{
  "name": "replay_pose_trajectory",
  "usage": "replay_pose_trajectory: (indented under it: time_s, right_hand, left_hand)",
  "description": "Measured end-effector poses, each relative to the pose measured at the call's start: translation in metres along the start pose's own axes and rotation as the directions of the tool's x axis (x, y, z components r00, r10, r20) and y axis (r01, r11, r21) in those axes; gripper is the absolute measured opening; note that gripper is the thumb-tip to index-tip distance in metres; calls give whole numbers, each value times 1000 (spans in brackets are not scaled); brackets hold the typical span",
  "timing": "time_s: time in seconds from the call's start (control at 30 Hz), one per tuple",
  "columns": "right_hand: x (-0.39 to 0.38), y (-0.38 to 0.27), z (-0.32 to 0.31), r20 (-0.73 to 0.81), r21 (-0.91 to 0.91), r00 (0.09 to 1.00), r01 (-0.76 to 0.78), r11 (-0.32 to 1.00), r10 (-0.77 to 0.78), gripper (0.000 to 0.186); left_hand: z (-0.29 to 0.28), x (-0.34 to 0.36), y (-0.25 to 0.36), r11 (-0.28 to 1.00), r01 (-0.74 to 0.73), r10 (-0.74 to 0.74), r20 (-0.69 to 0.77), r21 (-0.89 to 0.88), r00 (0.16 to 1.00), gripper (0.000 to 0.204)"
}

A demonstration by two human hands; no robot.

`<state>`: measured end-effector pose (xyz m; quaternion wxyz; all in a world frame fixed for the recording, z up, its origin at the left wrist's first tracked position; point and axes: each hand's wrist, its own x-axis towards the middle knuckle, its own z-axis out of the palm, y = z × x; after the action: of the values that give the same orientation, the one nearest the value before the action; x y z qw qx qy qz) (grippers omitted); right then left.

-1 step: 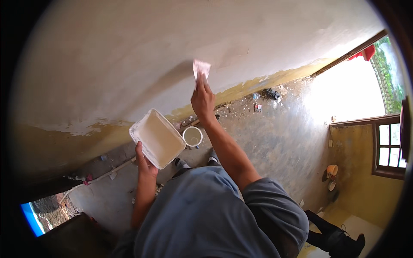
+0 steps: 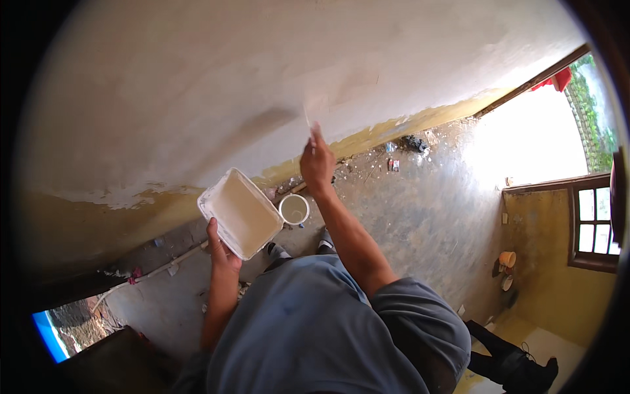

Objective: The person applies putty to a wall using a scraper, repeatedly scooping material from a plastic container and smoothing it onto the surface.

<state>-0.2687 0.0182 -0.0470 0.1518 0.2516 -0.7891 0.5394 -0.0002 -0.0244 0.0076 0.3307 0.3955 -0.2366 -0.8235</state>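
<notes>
My left hand [image 2: 224, 251] grips the lower left side of a white rectangular tub [image 2: 212, 189], thumb over its rim. Smooth beige paste [image 2: 248, 218] covers the tub's bottom. My right hand [image 2: 317, 165] is stretched up toward the wall [image 2: 197, 85], its fingers closed on a thin pale putty scraper [image 2: 308, 117]. The scraper is blurred and seen nearly edge-on, so whether it touches the wall I cannot tell. A shadow falls on the wall left of it. Pale coating covers the wall above a yellow lower strip.
By my feet stands a round white bucket [image 2: 294, 196]. A long pole [image 2: 167, 267] lies along the wall's foot. Debris and a black bag [image 2: 414, 143] litter the floor near the bright doorway. An orange pot [image 2: 506, 259] is by the far yellow wall, under a window [image 2: 596, 220].
My right hand has come down slightly and to the right, and the scraper has turned from its flat face to nearly edge-on. The left hand and tub have hardly moved.
</notes>
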Motion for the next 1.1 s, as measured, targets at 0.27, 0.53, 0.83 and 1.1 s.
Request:
replay_pose_trajectory:
  time_s: [0.27,0.53,0.83,1.1]
  right_hand:
    - [167,140,-77,224,700,494,-681,214,840,7]
    - [105,-30,-68,-19,44,978,-205,978,206,40]
    - [50,-21,-31,149,-87,988,65,994,-52,33]
    - [206,111,-136,-38,242,885,-443,863,464,23]
  left_hand:
    - [10,-4,-4,996,82,-79,63,-41,995,72]
    - [0,-7,-3,996,34,-30,51,-79,998,71]
    - [2,-2,-2,996,16,-10,67,-92,998,68]
    - [6,1,-5,995,72,-65,118,-64,991,67]
